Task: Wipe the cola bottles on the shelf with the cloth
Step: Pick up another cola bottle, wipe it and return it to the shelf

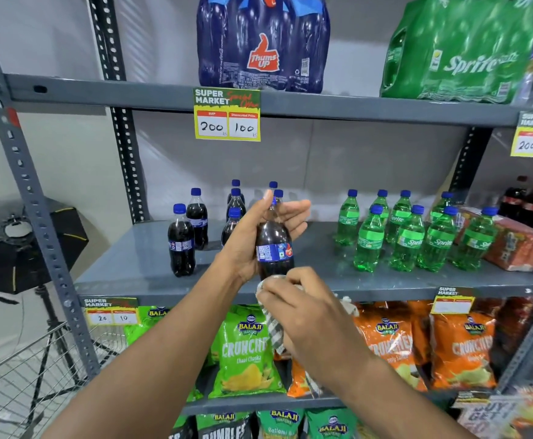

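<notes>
My left hand [258, 239] grips a small cola bottle [273, 242] with a blue cap and blue label, held upright in front of the grey middle shelf [144, 264]. Below it, my right hand [303, 307] is closed on a grey-and-white checked cloth [274, 331], pressed against the bottle's base, with the cloth's end hanging down. Several more cola bottles stand on the shelf: one at the front left [181, 245], one behind it [197, 218], and others [235, 201] partly hidden behind my left hand.
Green Sprite bottles [404, 232] fill the shelf's right half, next to an orange carton [518, 248]. Shrink-wrapped Thums Up [262, 42] and Sprite packs sit on the shelf above. Crisp bags [246, 350] line the shelf below. A wire basket [21, 375] and a light stand are at the left.
</notes>
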